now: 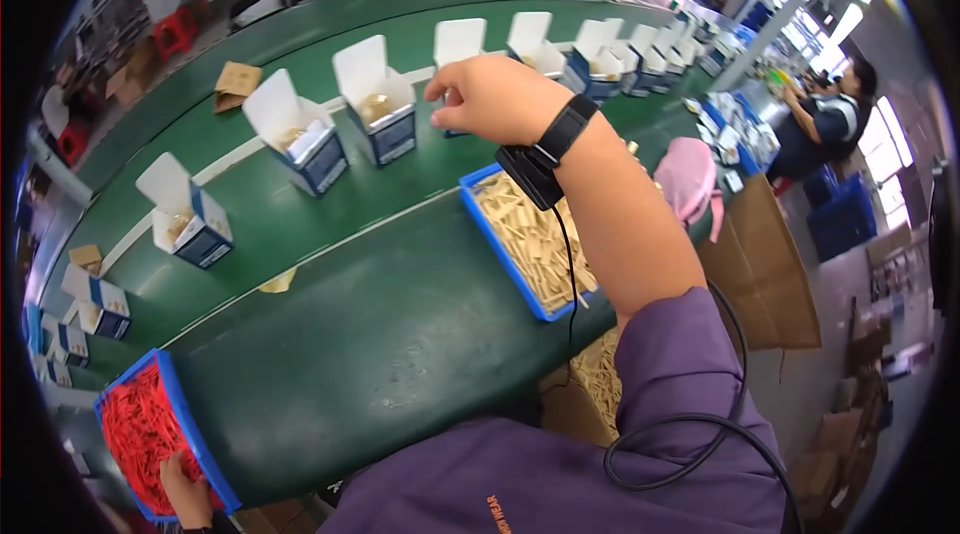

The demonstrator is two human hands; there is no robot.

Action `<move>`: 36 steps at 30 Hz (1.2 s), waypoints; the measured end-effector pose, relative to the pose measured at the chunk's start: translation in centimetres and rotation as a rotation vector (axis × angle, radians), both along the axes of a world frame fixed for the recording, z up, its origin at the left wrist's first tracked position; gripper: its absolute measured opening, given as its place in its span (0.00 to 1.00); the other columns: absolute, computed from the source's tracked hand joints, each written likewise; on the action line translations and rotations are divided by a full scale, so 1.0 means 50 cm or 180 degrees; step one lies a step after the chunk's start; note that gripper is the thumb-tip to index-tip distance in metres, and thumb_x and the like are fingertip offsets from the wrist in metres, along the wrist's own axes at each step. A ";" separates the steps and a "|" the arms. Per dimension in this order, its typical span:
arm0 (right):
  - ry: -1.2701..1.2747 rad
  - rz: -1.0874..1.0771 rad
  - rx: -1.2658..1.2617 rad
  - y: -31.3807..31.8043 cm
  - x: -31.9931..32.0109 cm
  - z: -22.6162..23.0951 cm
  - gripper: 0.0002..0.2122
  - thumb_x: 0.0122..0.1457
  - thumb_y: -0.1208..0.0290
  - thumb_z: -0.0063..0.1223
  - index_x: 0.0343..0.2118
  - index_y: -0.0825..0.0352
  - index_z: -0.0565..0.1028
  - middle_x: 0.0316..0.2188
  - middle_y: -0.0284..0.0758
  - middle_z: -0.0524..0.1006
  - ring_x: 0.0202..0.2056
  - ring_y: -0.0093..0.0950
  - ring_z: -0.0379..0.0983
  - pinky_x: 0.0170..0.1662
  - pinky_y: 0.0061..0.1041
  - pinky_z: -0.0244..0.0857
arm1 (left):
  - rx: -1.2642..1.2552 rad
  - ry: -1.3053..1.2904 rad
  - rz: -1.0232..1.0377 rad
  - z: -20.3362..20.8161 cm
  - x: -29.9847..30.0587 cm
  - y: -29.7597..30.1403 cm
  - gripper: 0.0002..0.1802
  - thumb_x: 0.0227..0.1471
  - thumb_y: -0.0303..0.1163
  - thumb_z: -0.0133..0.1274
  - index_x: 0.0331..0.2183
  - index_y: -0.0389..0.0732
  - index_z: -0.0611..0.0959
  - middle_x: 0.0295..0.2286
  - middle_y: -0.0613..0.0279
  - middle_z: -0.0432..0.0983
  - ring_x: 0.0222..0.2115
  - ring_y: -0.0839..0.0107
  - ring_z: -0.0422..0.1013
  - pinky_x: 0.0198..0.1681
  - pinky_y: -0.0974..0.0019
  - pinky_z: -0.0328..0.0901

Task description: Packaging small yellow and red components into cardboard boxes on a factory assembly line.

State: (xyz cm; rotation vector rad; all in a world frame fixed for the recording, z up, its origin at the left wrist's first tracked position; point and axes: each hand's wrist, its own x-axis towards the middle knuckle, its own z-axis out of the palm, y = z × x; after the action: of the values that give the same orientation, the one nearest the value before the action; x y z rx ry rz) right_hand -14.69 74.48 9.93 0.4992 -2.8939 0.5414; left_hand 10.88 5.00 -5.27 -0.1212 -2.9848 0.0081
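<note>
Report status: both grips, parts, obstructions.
Left grip at red pieces, hold unclear. Right grip open, partly hiding a white-lidded box. Thin black cable crosses bin of tan pieces.

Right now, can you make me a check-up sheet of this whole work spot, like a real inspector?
Surface: green table, its front part dark, with pale marks.
Job's things: red strips in one blue tray; tan sticks in another; a row of open white-and-blue boxes.
Clutter: cardboard piece beyond the boxes; pink bag at right.
Hands: left hand at the red strips, fingertips unclear; right hand raised, thumb and finger apart, nothing seen held.
Cables: thin black cord hangs from the right wrist; thicker cable loops over the purple sleeve.
Surroundings: another person at right; blue crates nearby.
</note>
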 end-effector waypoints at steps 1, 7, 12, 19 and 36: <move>-0.0085 -0.0137 0.0120 0.024 0.018 0.000 0.13 0.53 0.67 0.59 0.40 0.65 0.81 0.32 0.42 0.81 0.34 0.38 0.79 0.41 0.34 0.72 | 0.0489 -0.0282 0.0462 0.002 -0.013 -0.007 0.21 0.39 0.16 0.55 0.41 0.34 0.79 0.37 0.47 0.75 0.40 0.50 0.72 0.48 0.56 0.66; -0.1152 -0.0614 0.0575 0.117 0.116 -0.104 0.11 0.49 0.69 0.61 0.36 0.64 0.81 0.33 0.41 0.81 0.37 0.39 0.78 0.42 0.33 0.72 | 0.0994 -0.0597 0.0913 0.012 -0.040 -0.019 0.16 0.44 0.18 0.54 0.40 0.33 0.81 0.36 0.47 0.77 0.41 0.53 0.73 0.48 0.58 0.65; -0.0985 -0.0216 0.0745 0.126 0.136 -0.173 0.10 0.49 0.70 0.61 0.36 0.62 0.81 0.36 0.40 0.79 0.39 0.39 0.77 0.43 0.34 0.71 | 0.1314 -0.0359 0.0913 -0.010 -0.030 -0.040 0.12 0.57 0.26 0.50 0.41 0.30 0.80 0.37 0.48 0.77 0.41 0.57 0.73 0.49 0.60 0.65; -0.0674 0.0055 0.0996 0.126 0.111 -0.178 0.07 0.48 0.75 0.57 0.32 0.64 0.79 0.33 0.40 0.80 0.40 0.42 0.76 0.43 0.39 0.70 | 0.1303 0.0334 0.0849 0.020 -0.022 0.003 0.18 0.67 0.35 0.42 0.43 0.29 0.79 0.39 0.51 0.77 0.41 0.60 0.72 0.50 0.62 0.64; -0.2907 0.1019 -0.4388 -0.270 0.224 -0.228 0.05 0.61 0.75 0.58 0.38 0.66 0.75 0.30 0.30 0.79 0.29 0.18 0.77 0.32 0.18 0.73 | 0.5244 -0.0919 -0.0340 0.089 -0.207 0.658 0.16 0.68 0.38 0.41 0.47 0.37 0.75 0.19 0.72 0.61 0.17 0.83 0.57 0.20 0.77 0.53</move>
State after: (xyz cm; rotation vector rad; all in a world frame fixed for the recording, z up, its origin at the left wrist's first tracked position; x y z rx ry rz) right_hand -3.51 60.99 -1.46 0.4852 -2.0593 3.0034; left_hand 0.51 37.91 -0.83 -0.0591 -2.1899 -2.3794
